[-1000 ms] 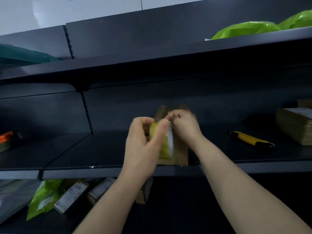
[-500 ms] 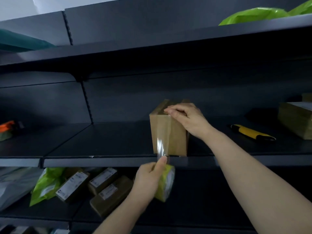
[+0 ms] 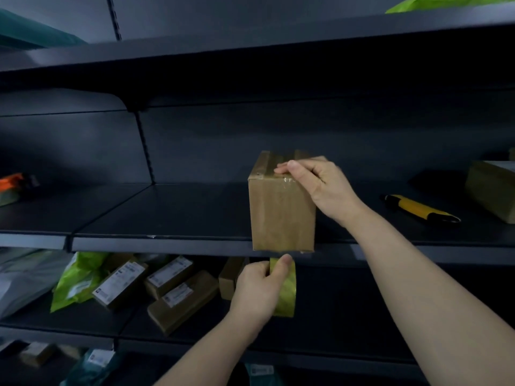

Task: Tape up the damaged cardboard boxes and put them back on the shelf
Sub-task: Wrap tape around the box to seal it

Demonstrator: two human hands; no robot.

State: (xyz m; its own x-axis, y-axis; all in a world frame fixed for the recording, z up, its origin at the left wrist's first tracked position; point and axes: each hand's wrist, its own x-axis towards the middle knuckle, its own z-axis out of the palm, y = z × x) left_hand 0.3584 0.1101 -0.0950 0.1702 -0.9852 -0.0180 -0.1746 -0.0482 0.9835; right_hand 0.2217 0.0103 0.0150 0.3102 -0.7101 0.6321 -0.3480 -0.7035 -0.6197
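Observation:
A small brown cardboard box [image 3: 281, 215] stands upright at the front edge of the dark middle shelf [image 3: 167, 210]. My right hand [image 3: 317, 182] rests on its top front edge, fingers curled over the taped corner. A strip of clear tape runs down the box's front face. Just below the shelf edge, my left hand [image 3: 259, 288] grips a roll of yellowish tape [image 3: 287, 291], thumb pressed on its top, right under the box's bottom edge.
A yellow-and-black utility knife [image 3: 418, 208] lies on the shelf to the right, with another brown box [image 3: 493, 188] beyond it. The shelf below holds several labelled boxes [image 3: 167, 291] and a green bag [image 3: 78, 280]. An orange object [image 3: 11, 182] sits far left.
My left hand pulled the tape roll from the top of the box down its front to below the shelf edge. My right hand stayed on the box top.

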